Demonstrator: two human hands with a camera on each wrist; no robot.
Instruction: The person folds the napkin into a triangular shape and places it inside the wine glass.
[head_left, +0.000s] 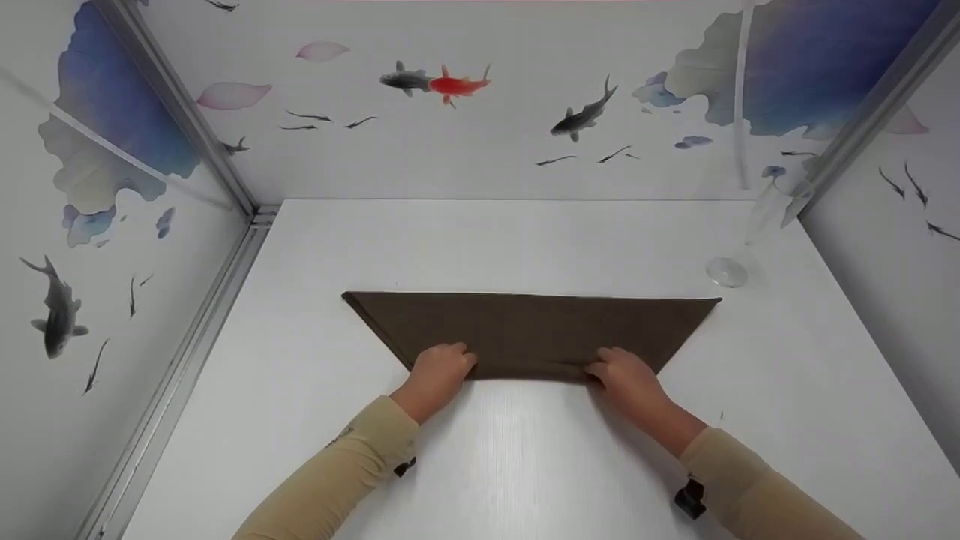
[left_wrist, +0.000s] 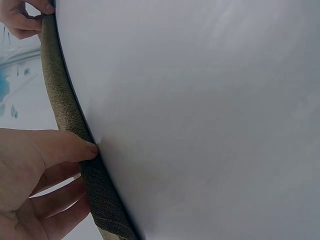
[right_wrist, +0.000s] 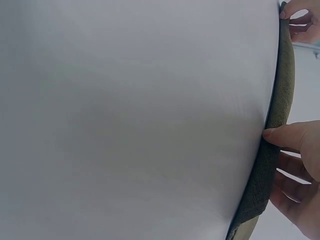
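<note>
A dark brown cloth (head_left: 532, 326) lies on the table in front of me, its outline a trapezoid with the long side far from me. Its near edge is turned over into a narrow roll, seen as a thick band (left_wrist: 62, 90) in the left wrist view. My left hand (head_left: 441, 373) pinches this roll on the left, thumb on the near side and fingers beyond. On the right, my right hand (head_left: 628, 380) pinches the same roll, with its thumb (right_wrist: 280, 135) pressed against it in the right wrist view. A stretch of roll runs between both hands.
A clear stemmed glass (head_left: 726, 272) stands at the back right of the white table (head_left: 495, 457). Panels printed with fish and petals (head_left: 480, 150) enclose the table at the back and both sides. A metal rail (head_left: 180, 360) runs along its left edge.
</note>
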